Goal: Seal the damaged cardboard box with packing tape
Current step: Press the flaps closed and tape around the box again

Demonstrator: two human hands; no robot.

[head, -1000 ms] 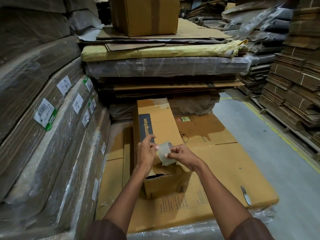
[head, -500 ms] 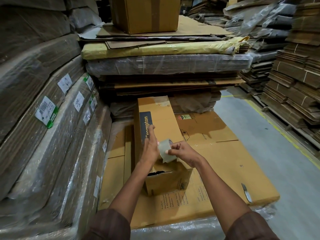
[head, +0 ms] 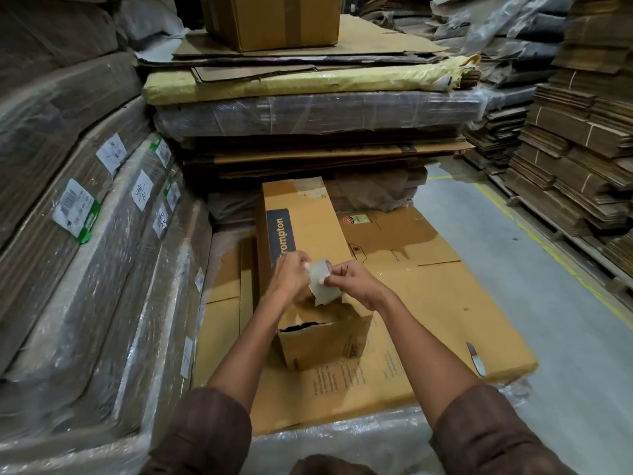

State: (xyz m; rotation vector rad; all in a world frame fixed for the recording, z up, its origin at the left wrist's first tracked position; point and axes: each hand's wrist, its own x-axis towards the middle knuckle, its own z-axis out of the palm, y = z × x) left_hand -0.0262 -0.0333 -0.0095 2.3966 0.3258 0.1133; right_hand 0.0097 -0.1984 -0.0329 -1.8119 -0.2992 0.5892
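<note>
A long narrow cardboard box point(head: 308, 228) with a dark printed label lies lengthwise on flat cardboard sheets. Its near end is torn, with a dark gap point(head: 301, 326) along the top edge. Just above that end, my right hand point(head: 356, 284) grips a roll of clear packing tape point(head: 320, 279). My left hand point(head: 291, 272) touches the roll's left side with curled fingers, apparently picking at the tape's end. Whether a strip is pulled free is unclear.
A small blade point(head: 476, 359) lies on the flat cardboard sheet point(head: 445, 303) at the right. Wrapped cardboard bundles point(head: 102, 252) wall the left side, a tall stack point(head: 308, 114) stands behind the box, and grey floor point(head: 548, 320) runs along the right.
My left hand has slid from beside the label onto the roll's left face. Both hands and the roll have stayed over the box's near end.
</note>
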